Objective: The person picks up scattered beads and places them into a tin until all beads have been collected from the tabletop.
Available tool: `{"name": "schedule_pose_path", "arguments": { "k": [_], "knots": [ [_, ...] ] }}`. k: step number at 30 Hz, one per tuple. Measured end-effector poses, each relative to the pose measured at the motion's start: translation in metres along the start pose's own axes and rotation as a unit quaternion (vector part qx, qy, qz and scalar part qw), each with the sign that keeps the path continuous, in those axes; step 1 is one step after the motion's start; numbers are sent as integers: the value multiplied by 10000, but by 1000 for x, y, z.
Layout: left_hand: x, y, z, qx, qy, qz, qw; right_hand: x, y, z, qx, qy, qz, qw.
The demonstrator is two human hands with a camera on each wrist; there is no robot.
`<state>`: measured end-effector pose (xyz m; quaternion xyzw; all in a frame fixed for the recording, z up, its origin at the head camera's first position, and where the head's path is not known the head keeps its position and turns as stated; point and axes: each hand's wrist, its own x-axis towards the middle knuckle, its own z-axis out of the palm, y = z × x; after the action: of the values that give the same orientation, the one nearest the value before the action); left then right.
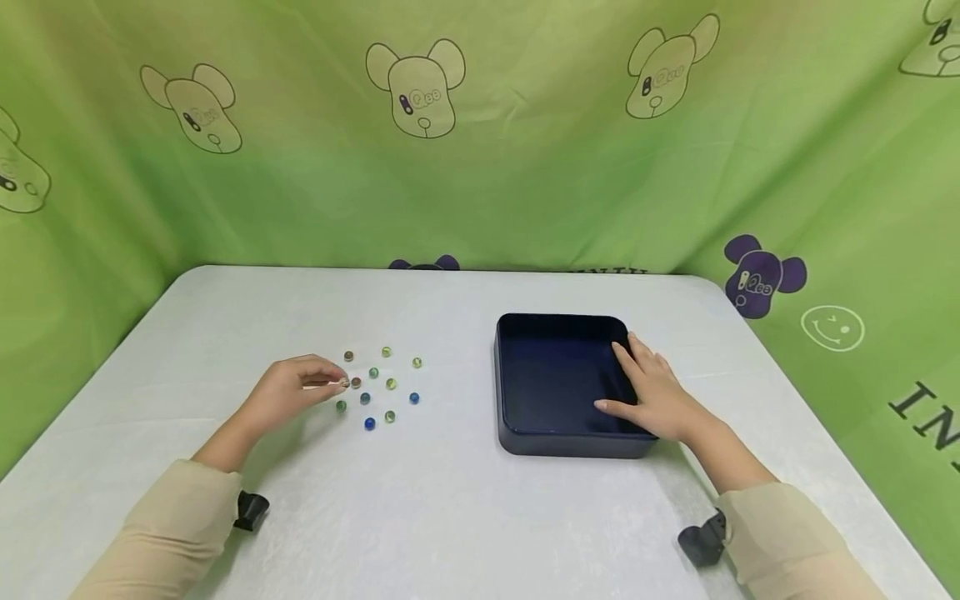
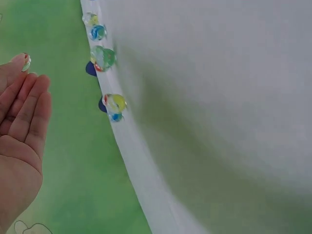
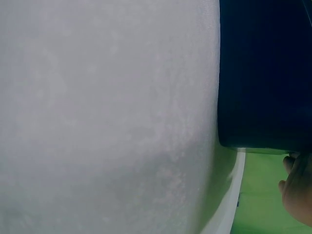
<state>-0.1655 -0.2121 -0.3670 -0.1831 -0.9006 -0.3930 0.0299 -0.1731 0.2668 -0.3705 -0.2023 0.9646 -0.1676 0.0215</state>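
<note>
- Left hand [image 1: 291, 392]: thumb and fingertips pinch one small glass marble [image 1: 345, 382]. The left wrist view shows the same marble at the fingertips, the remaining fingers extended with the palm exposed.
- Adjacent to the held marble: a reddish-brown marble [image 1: 356, 382] on the bench [image 1: 420, 521]. Whether the two are in contact cannot be told.
- Near the left thumb, on the near side: a green marble [image 1: 341, 406], resting on the bench.
- Loose marbles: eleven in total on the bench, the two above included, spaced apart in a scattered group left of the tray. Colours are brown, green, yellow-green and blue; a dark blue marble [image 1: 370, 423] lies nearest the wearer.
- Tray [image 1: 558, 375]: dark navy, square with rounded corners, open side up, flat on the bench, well apart from the marbles on their right.
- Right hand [image 1: 660, 404]: rests across the right wall of the tray, fingers spread and mostly straight, unclenched. The thumb and index finger extend over the interior; other fingers lie along the outside.
- Wrist fittings: a black device [image 1: 251, 510] sits at the left beige sleeve [image 1: 161, 529].
- Background: a green curtain [image 1: 322, 192] printed with bear-head outlines stands behind the bench.
</note>
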Motion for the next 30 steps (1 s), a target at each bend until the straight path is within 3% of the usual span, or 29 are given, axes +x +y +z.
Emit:
{"name": "schedule_pose_path", "arguments": {
  "k": [18, 30],
  "knots": [
    [16, 18, 9, -165, 17, 77, 9998, 1, -1, 1, -47, -43, 34, 10000],
    [25, 36, 20, -451, 106, 352, 9983, 0, -2, 0, -1, -22, 55, 10000]
  ]
}}
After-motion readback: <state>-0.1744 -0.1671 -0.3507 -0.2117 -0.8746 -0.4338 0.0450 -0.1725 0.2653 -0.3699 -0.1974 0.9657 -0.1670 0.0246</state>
